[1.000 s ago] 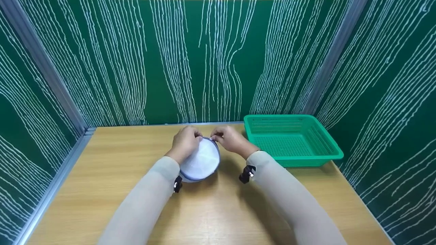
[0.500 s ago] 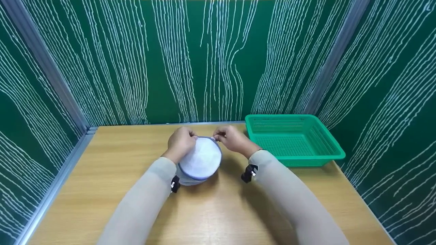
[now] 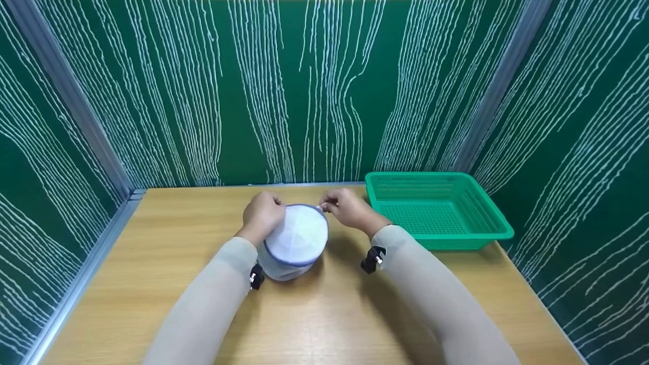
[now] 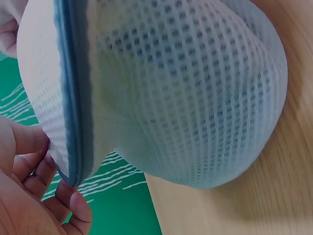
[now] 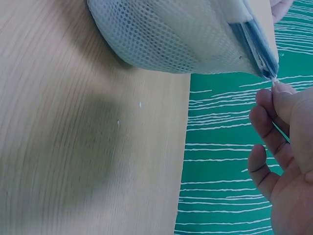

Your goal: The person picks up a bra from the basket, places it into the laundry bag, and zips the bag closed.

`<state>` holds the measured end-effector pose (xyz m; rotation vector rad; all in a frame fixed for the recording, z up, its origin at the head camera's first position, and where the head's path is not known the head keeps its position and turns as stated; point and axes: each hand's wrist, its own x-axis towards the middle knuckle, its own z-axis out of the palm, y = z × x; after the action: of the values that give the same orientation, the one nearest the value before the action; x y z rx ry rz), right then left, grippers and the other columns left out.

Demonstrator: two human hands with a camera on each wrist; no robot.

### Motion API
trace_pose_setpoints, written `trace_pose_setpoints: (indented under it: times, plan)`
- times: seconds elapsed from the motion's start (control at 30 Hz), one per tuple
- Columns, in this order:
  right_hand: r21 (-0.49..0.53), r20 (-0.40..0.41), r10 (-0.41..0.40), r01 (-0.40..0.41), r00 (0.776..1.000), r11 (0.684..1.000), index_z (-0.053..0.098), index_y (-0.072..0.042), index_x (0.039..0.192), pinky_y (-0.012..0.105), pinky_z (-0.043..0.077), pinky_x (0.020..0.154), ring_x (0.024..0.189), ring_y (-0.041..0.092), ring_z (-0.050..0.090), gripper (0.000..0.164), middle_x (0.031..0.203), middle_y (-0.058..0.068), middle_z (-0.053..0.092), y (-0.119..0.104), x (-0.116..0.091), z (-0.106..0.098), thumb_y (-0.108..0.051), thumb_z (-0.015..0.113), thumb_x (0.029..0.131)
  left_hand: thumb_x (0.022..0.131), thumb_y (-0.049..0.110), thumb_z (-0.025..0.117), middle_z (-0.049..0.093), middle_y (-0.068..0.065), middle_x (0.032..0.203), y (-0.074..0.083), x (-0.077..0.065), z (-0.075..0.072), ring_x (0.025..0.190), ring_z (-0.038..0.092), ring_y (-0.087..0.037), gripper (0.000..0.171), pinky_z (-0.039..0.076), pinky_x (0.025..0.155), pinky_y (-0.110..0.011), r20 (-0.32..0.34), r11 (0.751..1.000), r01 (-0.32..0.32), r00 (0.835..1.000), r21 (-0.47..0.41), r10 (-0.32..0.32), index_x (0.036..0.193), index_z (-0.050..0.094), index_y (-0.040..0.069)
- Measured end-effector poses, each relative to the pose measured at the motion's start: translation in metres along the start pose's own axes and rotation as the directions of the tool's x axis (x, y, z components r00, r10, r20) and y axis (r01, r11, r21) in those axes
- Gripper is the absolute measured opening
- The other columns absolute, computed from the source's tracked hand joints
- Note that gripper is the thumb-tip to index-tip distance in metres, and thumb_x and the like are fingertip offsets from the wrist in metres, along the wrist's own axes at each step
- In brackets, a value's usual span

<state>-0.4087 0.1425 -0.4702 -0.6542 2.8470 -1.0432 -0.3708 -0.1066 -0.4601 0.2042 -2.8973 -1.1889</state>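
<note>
A white mesh laundry bag (image 3: 296, 235), rounded and puffed out, stands at the middle of the table with its flat round top tilted up. A blue zipper band (image 4: 76, 93) runs round the edge of that top. My left hand (image 3: 263, 213) pinches the bag's edge by the zipper band between thumb and fingers, as the left wrist view shows. On the other side, my right hand (image 3: 347, 207) pinches a small tab at the corner of the zipper (image 5: 254, 46) with thumb and forefinger, its other fingers loosely bent.
A green plastic basket (image 3: 436, 210) stands at the back right of the wooden table (image 3: 314, 324), close to my right forearm. Green panels (image 3: 243, 101) with white wavy lines rise behind the table and along both sides.
My left hand has moved left along the bag's edge, away from the right hand. The round top has turned, and more of the bag's mesh side shows below it. My right hand has shifted slightly right.
</note>
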Motion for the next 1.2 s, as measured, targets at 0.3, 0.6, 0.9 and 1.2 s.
trace_pose_setpoints:
  times: [0.3, 0.6, 0.9, 1.2]
  plan:
    - [0.014, 0.009, 0.016, -0.016, 1.000, 1.000, 0.083, -0.016, 0.111, 0.040, 0.068, 0.095, 0.102, 0.022, 0.073, 0.013, 0.111, 0.004, 0.081, -0.001, -0.001, -0.002, -0.010, 0.071, 0.112, 0.111, 0.023, 0.063, 0.064, -0.007, 0.096, -0.009, 0.002, -0.002, 0.091, 0.062, -0.027, 0.024, 0.050, 0.077, -0.041, -0.015, 1.000, 0.017, 1.000, -0.017, -0.017, 0.092, 0.073, 0.013]
    - [0.014, -0.004, -0.012, 0.012, 1.000, 1.000, 0.082, -0.012, 0.113, 0.041, 0.067, 0.094, 0.104, 0.021, 0.074, 0.016, 0.113, 0.007, 0.082, -0.001, 0.000, 0.004, -0.013, 0.067, 0.115, 0.117, 0.028, 0.057, 0.078, -0.010, 0.138, 0.000, -0.003, 0.005, 0.132, 0.070, -0.031, 0.034, 0.058, 0.117, -0.053, 0.065, 0.995, -0.102, 0.993, 0.001, 0.102, 0.136, 0.081, 0.013]
    - [0.026, 0.011, 0.027, -0.027, 1.000, 0.999, 0.082, -0.016, 0.116, 0.041, 0.068, 0.096, 0.105, 0.023, 0.074, 0.014, 0.116, 0.005, 0.081, -0.004, 0.000, 0.005, -0.014, 0.067, 0.115, 0.119, 0.025, 0.058, 0.073, -0.008, 0.147, 0.010, -0.003, 0.007, 0.140, 0.066, -0.030, 0.030, 0.055, 0.123, -0.055, 0.092, 0.991, -0.134, 0.987, 0.013, 0.132, 0.137, 0.080, 0.015]
    - [0.031, 0.005, 0.021, -0.021, 1.000, 0.999, 0.081, -0.015, 0.114, 0.040, 0.068, 0.096, 0.105, 0.022, 0.074, 0.014, 0.114, 0.005, 0.081, -0.001, -0.003, 0.008, -0.012, 0.067, 0.115, 0.119, 0.025, 0.060, 0.073, -0.005, 0.131, 0.003, 0.004, 0.011, 0.124, 0.068, -0.028, 0.021, 0.060, 0.113, -0.053, 0.075, 0.994, -0.105, 0.992, 0.009, 0.104, 0.121, 0.079, 0.017]
